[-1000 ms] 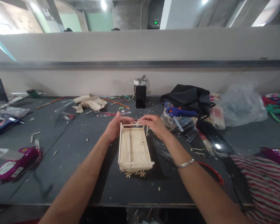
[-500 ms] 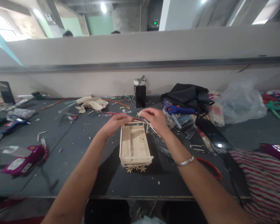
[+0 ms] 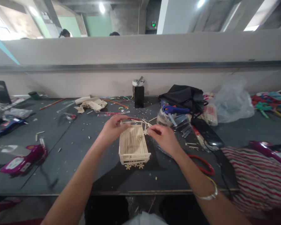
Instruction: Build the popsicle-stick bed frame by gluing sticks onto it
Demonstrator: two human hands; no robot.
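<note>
In front of me on the dark table sits a small cart-like model (image 3: 133, 147) built of pale wooden sticks. Several star-shaped stick pieces (image 3: 140, 166) show at its near lower edge, and a loose-looking star piece (image 3: 140, 137) lies inside. My left hand (image 3: 113, 129) is closed at the far left corner, thumb over the rim and fingers outside. Beside the far right side, my right hand (image 3: 165, 139) pinches another small star-shaped stick piece (image 3: 145, 132) between thumb and fingertips. Whether that piece touches the model I cannot tell. Loose sticks (image 3: 147, 123) lie just behind.
A blue glue gun (image 3: 175, 109) rests by a black bag (image 3: 182, 95) at right. Red-handled scissors (image 3: 207, 170) lie near my right forearm. A purple glue gun (image 3: 21, 159) is at left. A phone (image 3: 139, 97) stands upright at the back; striped cloth (image 3: 245, 178) covers the right.
My right hand has come nearer and down with the star piece, from behind the model to its right side. My left hand has shifted slightly nearer, its thumb now over the rim.
</note>
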